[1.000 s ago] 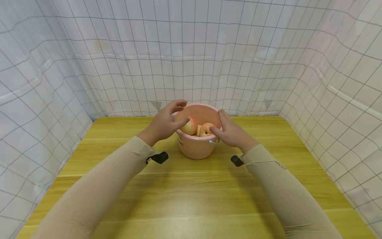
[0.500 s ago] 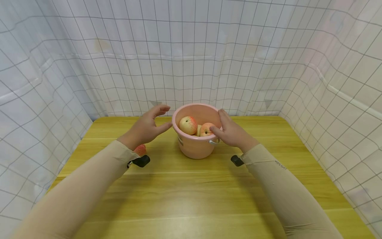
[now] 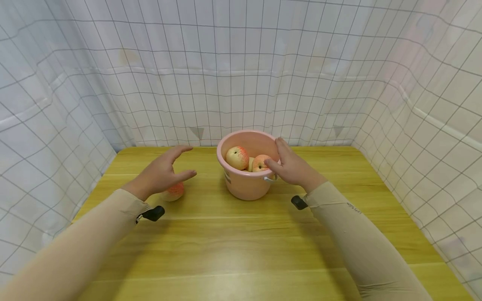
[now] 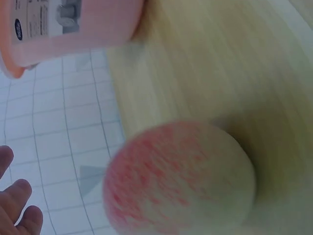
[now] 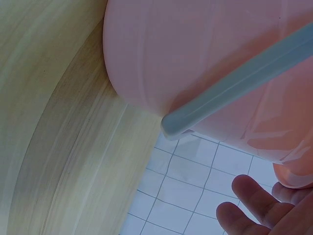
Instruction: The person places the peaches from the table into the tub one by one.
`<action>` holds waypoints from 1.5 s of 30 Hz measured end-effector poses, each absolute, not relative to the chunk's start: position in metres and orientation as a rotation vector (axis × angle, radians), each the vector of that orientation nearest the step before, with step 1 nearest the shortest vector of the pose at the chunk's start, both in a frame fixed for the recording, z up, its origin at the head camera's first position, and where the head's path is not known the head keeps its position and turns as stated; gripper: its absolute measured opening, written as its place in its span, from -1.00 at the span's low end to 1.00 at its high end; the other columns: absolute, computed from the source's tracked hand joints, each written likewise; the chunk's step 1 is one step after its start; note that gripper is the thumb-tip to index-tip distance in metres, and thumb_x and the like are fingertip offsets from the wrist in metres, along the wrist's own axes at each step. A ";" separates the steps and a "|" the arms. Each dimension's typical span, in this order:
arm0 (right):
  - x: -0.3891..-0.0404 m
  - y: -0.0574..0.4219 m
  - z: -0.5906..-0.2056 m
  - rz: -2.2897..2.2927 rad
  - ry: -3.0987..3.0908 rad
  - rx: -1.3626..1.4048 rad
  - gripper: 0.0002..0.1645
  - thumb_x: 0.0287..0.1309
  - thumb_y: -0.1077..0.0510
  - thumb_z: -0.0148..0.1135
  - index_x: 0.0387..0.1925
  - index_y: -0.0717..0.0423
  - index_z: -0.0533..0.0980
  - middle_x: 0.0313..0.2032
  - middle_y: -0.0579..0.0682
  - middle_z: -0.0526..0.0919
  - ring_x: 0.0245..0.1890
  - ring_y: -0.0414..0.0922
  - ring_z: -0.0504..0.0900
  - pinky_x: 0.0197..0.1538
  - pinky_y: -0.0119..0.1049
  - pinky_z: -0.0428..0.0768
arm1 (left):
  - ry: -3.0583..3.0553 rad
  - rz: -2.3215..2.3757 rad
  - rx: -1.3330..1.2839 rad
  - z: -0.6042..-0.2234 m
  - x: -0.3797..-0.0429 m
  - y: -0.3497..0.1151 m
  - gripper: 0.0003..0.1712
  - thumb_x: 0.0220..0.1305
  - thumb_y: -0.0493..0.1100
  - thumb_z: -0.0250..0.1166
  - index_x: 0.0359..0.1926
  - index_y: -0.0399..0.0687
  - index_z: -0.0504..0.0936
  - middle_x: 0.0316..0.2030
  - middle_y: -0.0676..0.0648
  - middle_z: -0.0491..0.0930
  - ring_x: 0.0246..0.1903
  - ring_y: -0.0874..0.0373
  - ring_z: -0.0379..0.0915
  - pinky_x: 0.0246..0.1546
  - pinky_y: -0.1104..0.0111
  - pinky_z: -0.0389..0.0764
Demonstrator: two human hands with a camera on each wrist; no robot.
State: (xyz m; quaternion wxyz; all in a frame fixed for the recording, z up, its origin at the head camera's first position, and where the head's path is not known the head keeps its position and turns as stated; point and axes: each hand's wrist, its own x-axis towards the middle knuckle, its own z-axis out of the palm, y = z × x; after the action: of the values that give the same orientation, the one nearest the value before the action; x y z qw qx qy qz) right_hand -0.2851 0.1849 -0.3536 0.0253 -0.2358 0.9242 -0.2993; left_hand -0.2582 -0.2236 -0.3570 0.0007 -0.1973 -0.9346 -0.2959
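Note:
A pink bucket (image 3: 246, 186) stands upright on the wooden table, with several cream-and-red peaches (image 3: 237, 157) inside. At its right side my right hand (image 3: 295, 167) holds the rim, thumb over the inside and fingers outside. The bucket's grey handle (image 5: 234, 81) hangs down along the wall in the right wrist view. Left of the bucket, my left hand (image 3: 160, 173) is spread with thumb and fingers apart and nothing between them. A single loose peach (image 3: 174, 192) lies on the table beneath that hand, partly hidden by it; the left wrist view shows this peach (image 4: 178, 181) close up.
The wooden table (image 3: 241, 251) runs toward me. White grid-patterned curtains (image 3: 241, 83) rise behind it and on both sides. Black wrist mounts (image 3: 153, 213) stick out from both sleeves. A printed label (image 4: 46, 19) is on the bucket's side.
My left hand has moved away from the bucket's left rim, leftward and down to over the loose peach, uncovering the peach in the bucket. The right hand and the bucket have stayed put.

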 end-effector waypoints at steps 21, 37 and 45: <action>-0.283 0.185 -0.352 -0.949 2.843 -0.709 0.12 0.56 -0.29 -0.02 0.70 0.18 -0.34 0.70 0.20 -0.29 0.68 0.17 -0.04 0.64 0.17 0.11 | -3.067 -0.630 -0.641 -0.391 -0.241 -0.265 0.20 0.28 0.31 0.46 0.66 -0.17 0.09 0.63 -0.42 -0.03 0.59 -0.58 -0.28 0.52 -0.45 -0.13; -0.283 0.184 -0.352 -0.935 2.836 -0.685 0.16 0.56 -0.34 -0.05 0.69 0.18 -0.40 0.69 0.21 -0.39 0.70 0.18 -0.21 0.67 0.17 0.00 | -3.091 -0.708 -0.654 -0.412 -0.246 -0.271 0.28 0.18 0.29 0.55 0.64 -0.24 0.10 0.57 -0.43 0.18 0.55 -0.58 -0.08 0.48 -0.45 0.04; -0.284 0.185 -0.353 -0.921 2.841 -0.685 0.15 0.56 -0.33 -0.06 0.69 0.18 -0.40 0.69 0.21 -0.38 0.70 0.20 -0.19 0.66 0.19 0.01 | -3.103 -0.710 -0.659 -0.416 -0.245 -0.267 0.24 0.21 0.25 0.55 0.63 -0.25 0.11 0.53 -0.43 0.24 0.49 -0.46 0.20 0.45 -0.32 0.27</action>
State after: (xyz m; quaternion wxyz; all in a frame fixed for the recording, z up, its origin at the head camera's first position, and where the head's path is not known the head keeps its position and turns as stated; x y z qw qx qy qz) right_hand -0.2845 0.1848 -0.3532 0.0388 -0.2235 0.9264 -0.3005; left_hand -0.2452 -0.2674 -0.4161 -0.0543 -0.2025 -0.9531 -0.2181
